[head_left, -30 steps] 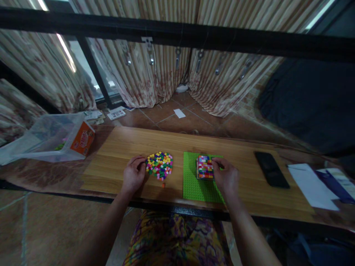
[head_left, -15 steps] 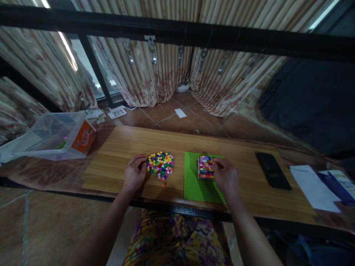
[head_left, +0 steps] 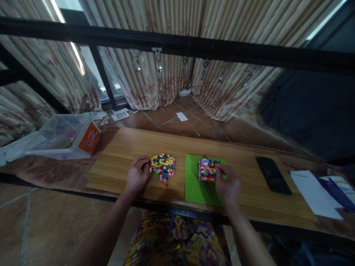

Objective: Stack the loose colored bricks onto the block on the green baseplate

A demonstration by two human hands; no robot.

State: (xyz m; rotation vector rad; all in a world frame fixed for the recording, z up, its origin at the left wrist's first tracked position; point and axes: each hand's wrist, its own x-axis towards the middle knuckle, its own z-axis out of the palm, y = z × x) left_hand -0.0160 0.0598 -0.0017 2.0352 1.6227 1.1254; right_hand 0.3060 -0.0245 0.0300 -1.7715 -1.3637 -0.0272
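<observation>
A multicoloured block of small toy bricks (head_left: 206,170) stands on a green baseplate (head_left: 192,190). My right hand (head_left: 229,183) is at the block's right side, thumb and forefinger pinched at its top edge; whatever lies between the fingertips is hidden. To the left, a loose pile of small coloured bricks (head_left: 163,166) is spread on the wooden board. My left hand (head_left: 138,173) rests beside the pile with curled fingers, its tips at the left edge. Whether a brick is in them cannot be made out. One orange brick (head_left: 165,186) lies apart, just below the pile.
A clear plastic bin (head_left: 69,142) with an orange label stands at the far left. On the right lie a black phone (head_left: 273,175) and white paper (head_left: 314,192). The wooden board (head_left: 119,147) has a dark front edge. A dark bar (head_left: 177,42) crosses the view beyond it.
The whole view has shifted slightly as my head moved. Relative to the block, my right hand has stayed at its right edge, its fingers a little higher. My left hand keeps its place.
</observation>
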